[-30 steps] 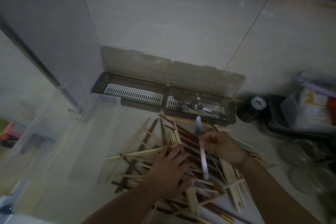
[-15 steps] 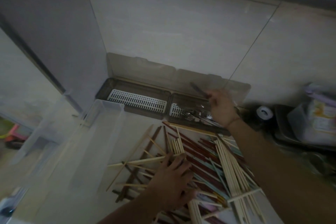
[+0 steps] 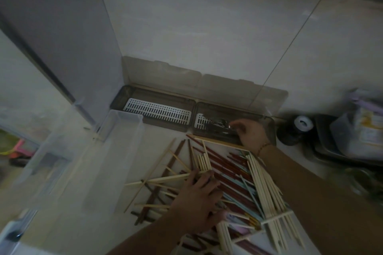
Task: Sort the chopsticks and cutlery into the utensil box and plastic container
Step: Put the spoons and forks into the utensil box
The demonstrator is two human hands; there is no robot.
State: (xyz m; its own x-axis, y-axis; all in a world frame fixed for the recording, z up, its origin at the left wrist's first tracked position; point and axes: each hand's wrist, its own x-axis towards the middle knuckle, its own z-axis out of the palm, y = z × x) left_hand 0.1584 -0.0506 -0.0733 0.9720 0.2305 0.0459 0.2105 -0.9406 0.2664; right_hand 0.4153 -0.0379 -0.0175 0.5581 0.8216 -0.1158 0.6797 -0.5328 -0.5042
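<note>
Wooden chopsticks [image 3: 263, 182], no legible writing

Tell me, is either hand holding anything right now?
Left hand holds nothing; it lies flat, fingers spread, on the chopsticks. Right hand reaches into the utensil box at the cutlery; whether it grips a piece cannot be told.
</note>
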